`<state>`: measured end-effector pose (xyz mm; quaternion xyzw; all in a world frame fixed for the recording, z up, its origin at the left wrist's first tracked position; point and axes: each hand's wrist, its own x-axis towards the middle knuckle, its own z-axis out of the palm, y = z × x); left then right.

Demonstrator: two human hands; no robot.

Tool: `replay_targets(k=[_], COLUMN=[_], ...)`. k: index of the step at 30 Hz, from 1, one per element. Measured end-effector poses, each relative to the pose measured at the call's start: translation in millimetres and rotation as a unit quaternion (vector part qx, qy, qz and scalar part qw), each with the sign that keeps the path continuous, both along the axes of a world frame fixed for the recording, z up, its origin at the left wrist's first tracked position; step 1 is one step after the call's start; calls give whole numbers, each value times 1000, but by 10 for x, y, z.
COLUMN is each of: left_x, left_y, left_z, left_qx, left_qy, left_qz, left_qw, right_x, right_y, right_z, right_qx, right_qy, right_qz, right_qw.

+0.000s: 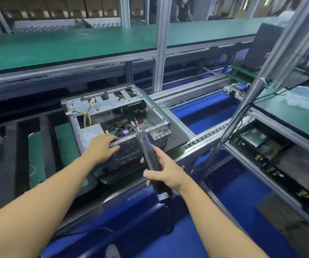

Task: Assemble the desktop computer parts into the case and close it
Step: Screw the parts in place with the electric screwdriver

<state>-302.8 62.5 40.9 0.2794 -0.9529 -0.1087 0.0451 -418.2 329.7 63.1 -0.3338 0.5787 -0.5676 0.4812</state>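
An open grey computer case [160, 116] lies on its side on the conveyor, with the motherboard, a fan and yellow cables [87, 113] visible inside. My left hand [101, 148] rests with straight fingers on the case's near edge, by the power supply [90, 132]. My right hand [165, 172] grips a black electric screwdriver [150, 155]. Its bit points up and away into the case near the fan. A black cord hangs from the screwdriver's lower end.
A green-topped bench [66, 47] runs across the back behind aluminium posts [161, 43]. The blue conveyor bed [202, 110] stretches right of the case. A slanted metal pole [246, 108] crosses on the right, beside a green side table [298, 116] with a plastic bag.
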Motion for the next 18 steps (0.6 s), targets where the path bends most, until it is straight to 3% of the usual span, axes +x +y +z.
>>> replay_targets(k=[18], left_x=[68], left_y=[74], left_z=[36], left_qx=[64], left_qy=[77], left_qz=[52], left_qw=[994], right_x=[229], right_y=[285], right_z=[-633], right_qx=[58], right_qy=[-31], right_qz=[26], right_qw=[997])
